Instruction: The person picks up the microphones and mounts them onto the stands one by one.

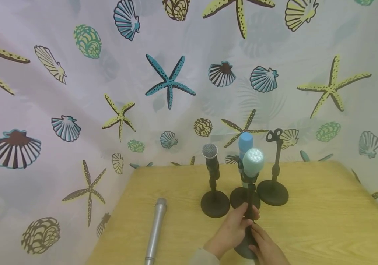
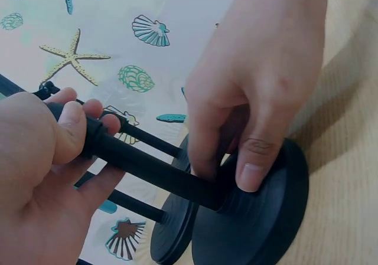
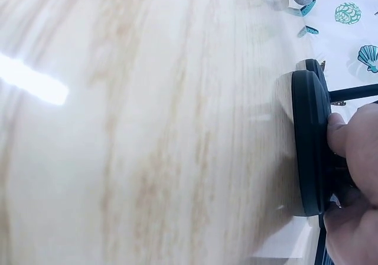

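A pale mint microphone [image 1: 253,162] sits in the clip of a black desk microphone stand [image 2: 171,167]. My left hand [image 1: 231,230] grips the stand's upright at its collar, thumb on top. Lower down, my right hand [image 2: 254,94] pinches the foot of the upright, fingertips right at the round base [image 3: 310,144]. The base stands on the wooden table [image 1: 182,224]. Just behind it is a blue microphone [image 1: 245,143] on its own stand, partly hidden by the mint one.
A silver-headed microphone [image 1: 210,151] on a stand is left of the blue one; a stand with a bare clip [image 1: 275,167] is to the right. A silver microphone [image 1: 156,230] lies on the table's left side. A shell-print curtain [image 1: 189,73] surrounds the table.
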{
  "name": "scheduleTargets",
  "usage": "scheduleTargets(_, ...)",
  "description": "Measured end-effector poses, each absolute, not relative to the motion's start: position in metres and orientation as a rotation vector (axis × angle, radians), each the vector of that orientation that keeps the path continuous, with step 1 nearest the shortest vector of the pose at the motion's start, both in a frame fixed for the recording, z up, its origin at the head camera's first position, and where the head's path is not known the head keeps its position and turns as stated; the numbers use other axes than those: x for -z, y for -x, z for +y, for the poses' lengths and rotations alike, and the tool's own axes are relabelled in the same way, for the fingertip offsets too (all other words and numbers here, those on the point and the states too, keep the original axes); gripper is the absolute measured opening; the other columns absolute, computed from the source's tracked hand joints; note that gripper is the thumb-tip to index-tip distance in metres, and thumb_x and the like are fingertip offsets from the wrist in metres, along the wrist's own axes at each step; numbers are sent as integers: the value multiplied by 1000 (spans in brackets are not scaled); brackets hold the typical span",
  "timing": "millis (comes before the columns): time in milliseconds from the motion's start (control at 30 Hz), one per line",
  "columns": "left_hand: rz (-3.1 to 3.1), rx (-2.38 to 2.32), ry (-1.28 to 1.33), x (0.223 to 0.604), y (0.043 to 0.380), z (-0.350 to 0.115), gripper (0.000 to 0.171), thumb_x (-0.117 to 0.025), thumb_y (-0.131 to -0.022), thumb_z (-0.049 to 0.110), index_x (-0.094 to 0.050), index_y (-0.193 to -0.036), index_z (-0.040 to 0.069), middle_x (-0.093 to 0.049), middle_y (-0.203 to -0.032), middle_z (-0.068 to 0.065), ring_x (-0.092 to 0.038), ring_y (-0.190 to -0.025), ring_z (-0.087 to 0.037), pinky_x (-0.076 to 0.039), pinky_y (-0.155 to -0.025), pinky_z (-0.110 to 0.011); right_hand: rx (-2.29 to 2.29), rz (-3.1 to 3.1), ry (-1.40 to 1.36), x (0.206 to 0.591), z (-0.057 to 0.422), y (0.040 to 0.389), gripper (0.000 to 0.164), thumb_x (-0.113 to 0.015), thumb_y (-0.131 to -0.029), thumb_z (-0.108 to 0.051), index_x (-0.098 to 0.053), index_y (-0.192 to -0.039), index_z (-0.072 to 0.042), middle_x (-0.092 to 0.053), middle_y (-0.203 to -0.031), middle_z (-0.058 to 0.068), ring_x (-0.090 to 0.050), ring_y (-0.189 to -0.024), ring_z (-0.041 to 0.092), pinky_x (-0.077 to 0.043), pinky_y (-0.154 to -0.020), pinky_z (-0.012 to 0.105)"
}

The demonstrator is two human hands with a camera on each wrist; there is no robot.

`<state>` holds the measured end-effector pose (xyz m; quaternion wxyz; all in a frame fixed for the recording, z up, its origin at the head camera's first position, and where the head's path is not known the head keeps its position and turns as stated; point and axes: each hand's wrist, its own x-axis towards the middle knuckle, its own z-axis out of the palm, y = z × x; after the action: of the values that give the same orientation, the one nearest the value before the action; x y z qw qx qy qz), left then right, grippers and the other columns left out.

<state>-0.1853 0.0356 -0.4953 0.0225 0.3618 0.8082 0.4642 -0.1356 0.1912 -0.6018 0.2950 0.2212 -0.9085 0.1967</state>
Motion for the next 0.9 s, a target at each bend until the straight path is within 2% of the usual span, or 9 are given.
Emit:
scheduleTargets(133, 2590, -1395, -1103, 499, 184, 36, 25, -57, -95, 3, -55, -113, 20, -67, -109, 7, -61, -106, 1, -50, -93, -16, -493, -2411, -591, 601, 190, 136, 60, -88, -63, -9, -63, -115, 9, -63, -124, 21, -66, -104, 34, -60, -78, 38)
scheduleTargets(300, 2605, -1451, -1058, 504, 183, 39, 18, -55, -95, 16, -56, -113, 18, -68, -107, 5, -62, -105, 0, -51, -92, -17, -496, -2438, -555, 599, 188, 134, 58, -88, -63, -8, -64, -113, 9, -64, -121, 22, -66, -104, 35, -60, -78, 40)
scheduleTargets(533, 2667, -1550, -1215, 514, 184, 43, 45, -35, -83, 40, -55, -112, 13, -69, -102, -3, -65, -100, -5, -52, -90, -16, -585, -2511, -498, 592, 185, 132, 52, -84, -70, -5, -63, -114, 11, -63, -123, 25, -66, -106, 37, -59, -81, 43)
scheduleTargets(633, 2675, -1584, -1235, 515, 184, 44, 47, -34, -80, 40, -55, -111, 13, -69, -100, -3, -65, -99, -4, -52, -89, -15, -600, -2511, -505, 591, 185, 132, 51, -84, -70, -4, -63, -114, 11, -63, -123, 25, -66, -105, 38, -59, -81, 43)
scheduleTargets(700, 2671, -1599, -1207, 515, 183, 43, 42, -38, -83, 38, -56, -111, 13, -69, -101, -2, -65, -100, -3, -53, -89, -15, -602, -2517, -507, 591, 185, 132, 51, -84, -70, -4, -63, -115, 11, -63, -124, 24, -66, -106, 37, -59, -81, 43)
scheduleTargets(800, 2651, -1631, -1133, 515, 180, 43, 25, -49, -91, 27, -57, -111, 15, -70, -103, 0, -65, -101, -3, -53, -89, -16, -612, -2529, -506, 591, 185, 130, 50, -84, -71, -4, -63, -114, 10, -63, -124, 24, -66, -105, 37, -59, -80, 41)
scheduleTargets(900, 2662, -1650, -1071, 516, 177, 44, 18, -57, -92, 15, -59, -110, 16, -70, -103, 1, -65, -101, -2, -53, -88, -16, -629, -2569, -485, 590, 184, 130, 48, -82, -74, -6, -64, -115, 9, -62, -127, 23, -65, -107, 37, -59, -81, 41)
